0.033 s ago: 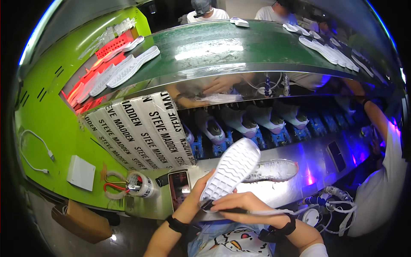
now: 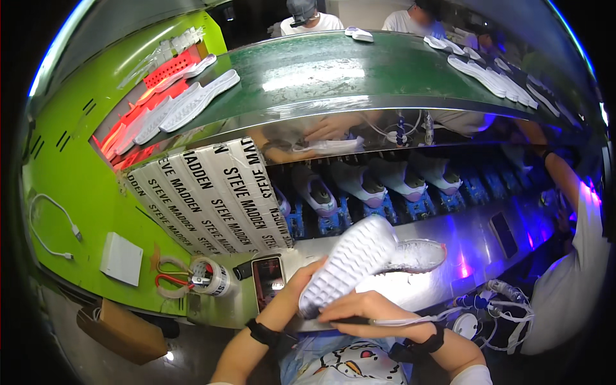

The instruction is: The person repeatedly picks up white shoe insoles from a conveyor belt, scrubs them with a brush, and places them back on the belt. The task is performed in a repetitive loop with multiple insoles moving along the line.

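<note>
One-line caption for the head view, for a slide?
Left hand tilts a white sneaker sole-up while the right hand holds a thin tool beside a conveyor belt.

A white shoe [image 2: 350,266] is held sole-up and tilted, its patterned tread facing upward, above the metal worktop and just in front of a second white shoe [image 2: 417,255] lying there.

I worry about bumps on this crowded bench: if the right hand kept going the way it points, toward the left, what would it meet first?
Probably the left hand gripping the white shoe; the right hand points at it, though depth is unclear.
</note>
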Tool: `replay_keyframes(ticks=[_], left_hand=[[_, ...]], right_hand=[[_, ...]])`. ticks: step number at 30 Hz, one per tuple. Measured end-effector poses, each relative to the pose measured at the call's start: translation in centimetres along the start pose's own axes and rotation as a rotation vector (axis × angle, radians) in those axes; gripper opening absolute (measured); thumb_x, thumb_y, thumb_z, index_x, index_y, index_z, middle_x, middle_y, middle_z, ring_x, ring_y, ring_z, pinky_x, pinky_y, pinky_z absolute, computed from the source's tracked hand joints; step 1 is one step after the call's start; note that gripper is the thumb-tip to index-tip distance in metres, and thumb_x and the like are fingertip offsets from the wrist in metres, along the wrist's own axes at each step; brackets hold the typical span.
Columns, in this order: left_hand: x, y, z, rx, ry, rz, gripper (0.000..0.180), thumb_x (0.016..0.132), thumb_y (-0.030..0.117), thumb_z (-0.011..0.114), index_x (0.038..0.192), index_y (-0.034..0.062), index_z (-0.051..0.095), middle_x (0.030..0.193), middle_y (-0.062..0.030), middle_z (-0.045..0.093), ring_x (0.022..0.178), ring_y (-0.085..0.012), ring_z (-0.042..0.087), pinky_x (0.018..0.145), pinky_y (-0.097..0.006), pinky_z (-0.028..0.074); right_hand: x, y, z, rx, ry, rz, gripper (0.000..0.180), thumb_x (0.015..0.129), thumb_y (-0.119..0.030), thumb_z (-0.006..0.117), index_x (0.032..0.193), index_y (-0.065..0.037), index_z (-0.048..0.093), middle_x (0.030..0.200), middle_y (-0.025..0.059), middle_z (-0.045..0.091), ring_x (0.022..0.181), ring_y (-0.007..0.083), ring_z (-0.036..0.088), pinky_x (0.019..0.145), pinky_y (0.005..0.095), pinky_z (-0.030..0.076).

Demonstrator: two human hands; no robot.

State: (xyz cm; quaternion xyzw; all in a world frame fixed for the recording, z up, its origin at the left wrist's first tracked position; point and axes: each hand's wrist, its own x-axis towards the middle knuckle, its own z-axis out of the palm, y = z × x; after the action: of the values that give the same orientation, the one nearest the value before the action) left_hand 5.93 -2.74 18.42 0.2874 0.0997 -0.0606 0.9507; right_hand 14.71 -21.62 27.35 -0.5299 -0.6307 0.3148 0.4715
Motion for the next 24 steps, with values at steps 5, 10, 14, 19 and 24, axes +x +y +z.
replay_keyframes(ticks=[5,10,14,19,24], left_hand=[[2.1,1.7,0.8,0.196,-0.067,-0.434,0.033,0.099,0.026,0.052,0.114,-0.0015,0.062,0.100,-0.0102,0.070,0.087,-0.0135,0.068,0.076,-0.027,0.056],[1.8,2.4,-1.5,0.699,-0.180,-0.421,0.040,0.099,0.031,0.049,0.124,0.0017,0.058,0.117,-0.0109,0.065,0.101,-0.0155,0.063,0.092,-0.028,0.048],[1.6,-2.1,-0.1,-0.397,-0.437,0.075,0.062,0.097,0.046,0.036,0.147,0.0099,0.037,0.148,-0.0141,0.042,0.134,-0.0311,0.043,0.115,-0.045,0.030],[1.2,-5.6,2.8,-0.429,-0.290,0.292,0.064,0.096,0.050,0.035,0.148,0.0111,0.036,0.143,-0.0175,0.045,0.127,-0.0374,0.047,0.107,-0.052,0.037],[2.1,-6.7,1.6,-0.507,0.071,0.417,0.069,0.094,0.050,0.039,0.145,0.0052,0.035,0.142,-0.0187,0.043,0.121,-0.0339,0.048,0.097,-0.055,0.044]], right_hand=[[-0.6,-1.4,-3.2,-0.278,-0.067,-0.098,0.025,0.074,-0.010,0.069,0.098,-0.009,0.075,0.093,0.0073,0.073,0.087,0.0263,0.065,0.081,0.0374,0.052],[-2.9,-1.3,-4.8,-0.275,-0.058,-0.180,0.026,0.071,-0.007,0.072,0.097,-0.008,0.076,0.093,0.0060,0.072,0.095,0.0258,0.064,0.085,0.0385,0.051],[-3.2,-1.7,-5.6,0.120,0.417,0.145,0.026,0.073,-0.002,0.075,0.099,-0.005,0.075,0.095,0.0125,0.072,0.100,0.0231,0.064,0.089,0.0336,0.050],[-0.6,-1.2,-2.7,0.251,0.623,0.341,0.024,0.079,-0.007,0.072,0.102,-0.001,0.072,0.087,0.0095,0.072,0.084,0.0197,0.065,0.080,0.0298,0.051],[0.0,1.2,1.1,-0.587,0.592,-0.102,0.024,0.072,-0.003,0.069,0.095,-0.006,0.072,0.087,0.0087,0.070,0.076,0.0255,0.060,0.077,0.0389,0.048]])
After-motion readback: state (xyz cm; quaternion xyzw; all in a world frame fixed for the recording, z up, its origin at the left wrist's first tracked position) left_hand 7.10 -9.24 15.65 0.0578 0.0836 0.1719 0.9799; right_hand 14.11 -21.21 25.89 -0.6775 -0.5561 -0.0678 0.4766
